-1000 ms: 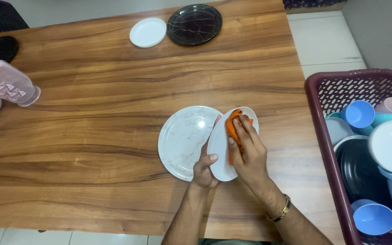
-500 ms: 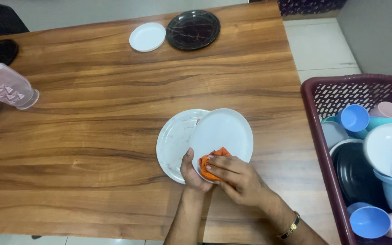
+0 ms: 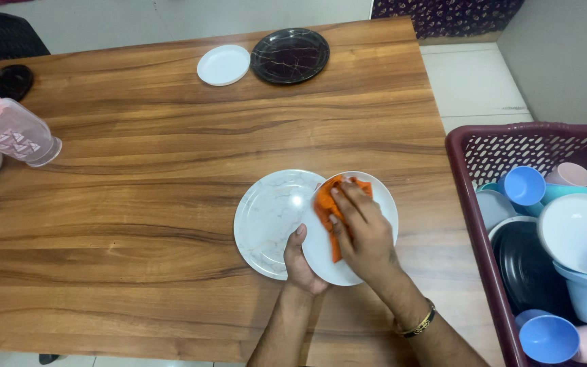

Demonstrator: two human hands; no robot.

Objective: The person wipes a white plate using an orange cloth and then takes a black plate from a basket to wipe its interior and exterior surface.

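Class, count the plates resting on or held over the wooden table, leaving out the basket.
4: small white plate and black marbled plate at the far edge, white marbled plate near the front, plain white plate held over it.

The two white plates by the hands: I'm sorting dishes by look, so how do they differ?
The marbled plate has grey veining and lies flat on the table; the plain white plate has no pattern and overlaps the marbled plate's right edge. The plain white plate is held by the left hand and wiped with an orange cloth under the right hand; the marbled plate is untouched. Both are round and pale.
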